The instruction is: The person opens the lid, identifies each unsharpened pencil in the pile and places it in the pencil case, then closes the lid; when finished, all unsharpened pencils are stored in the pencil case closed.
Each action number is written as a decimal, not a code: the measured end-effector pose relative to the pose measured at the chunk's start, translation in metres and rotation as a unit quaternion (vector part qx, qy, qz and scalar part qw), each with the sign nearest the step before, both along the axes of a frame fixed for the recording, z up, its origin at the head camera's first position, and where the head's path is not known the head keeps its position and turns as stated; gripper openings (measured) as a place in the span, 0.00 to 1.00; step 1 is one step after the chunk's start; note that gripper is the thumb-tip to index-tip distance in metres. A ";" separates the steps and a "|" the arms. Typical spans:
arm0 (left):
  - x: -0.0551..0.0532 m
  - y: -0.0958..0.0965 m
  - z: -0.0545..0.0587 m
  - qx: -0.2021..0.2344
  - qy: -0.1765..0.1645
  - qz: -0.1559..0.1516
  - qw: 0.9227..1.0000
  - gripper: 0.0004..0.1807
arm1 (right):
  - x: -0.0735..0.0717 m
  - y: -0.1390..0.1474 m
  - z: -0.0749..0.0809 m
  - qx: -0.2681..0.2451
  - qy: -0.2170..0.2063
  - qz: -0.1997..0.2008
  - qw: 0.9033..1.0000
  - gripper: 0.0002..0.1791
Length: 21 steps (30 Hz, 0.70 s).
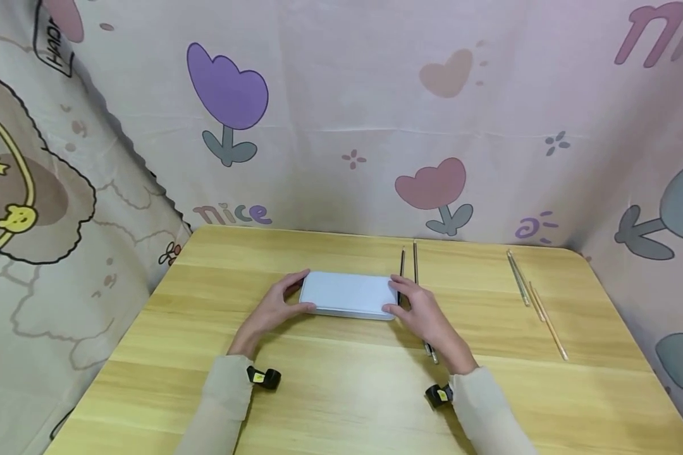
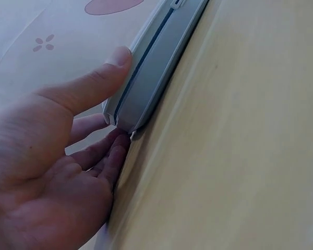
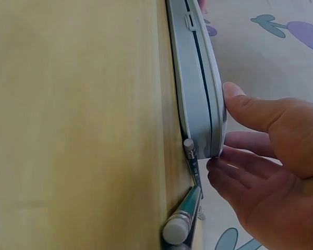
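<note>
A pale blue-white pencil case (image 1: 348,292) lies flat on the wooden table, its lid down. Along its front side runs a dark seam with a small catch (image 3: 190,22). My left hand (image 1: 274,304) grips the case's left end, thumb at the front edge and fingers round the back corner. At the right end my right hand (image 1: 424,309) grips it the same way. Two dark pencils (image 1: 416,262) lie beside the right end, partly hidden under my right hand and wrist. Their pale eraser ends (image 3: 176,230) show close up in the right wrist view.
Several thin pencils (image 1: 549,322) in pale and greenish tones lie loosely together on the right of the table (image 1: 341,398). A printed cloth (image 1: 330,95) hangs behind the table and along both sides.
</note>
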<state>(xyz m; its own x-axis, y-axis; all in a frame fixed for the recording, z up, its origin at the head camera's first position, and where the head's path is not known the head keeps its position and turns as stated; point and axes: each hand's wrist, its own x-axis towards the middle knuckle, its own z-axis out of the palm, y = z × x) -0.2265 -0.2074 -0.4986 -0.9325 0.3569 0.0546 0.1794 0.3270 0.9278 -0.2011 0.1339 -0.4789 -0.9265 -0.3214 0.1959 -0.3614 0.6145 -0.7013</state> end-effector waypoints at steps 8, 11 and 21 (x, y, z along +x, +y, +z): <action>0.001 -0.011 -0.003 -0.044 0.019 0.004 0.999 0.48 | 0.000 -0.013 -0.002 0.015 -0.014 -0.005 1.000 0.35; 0.001 -0.013 -0.004 -0.035 0.018 0.008 0.999 0.48 | -0.002 -0.013 -0.001 0.012 -0.001 0.000 1.000 0.33; 0.001 -0.017 -0.003 0.002 0.037 0.043 0.998 0.35 | -0.002 0.026 0.003 0.001 0.041 -0.034 0.999 0.33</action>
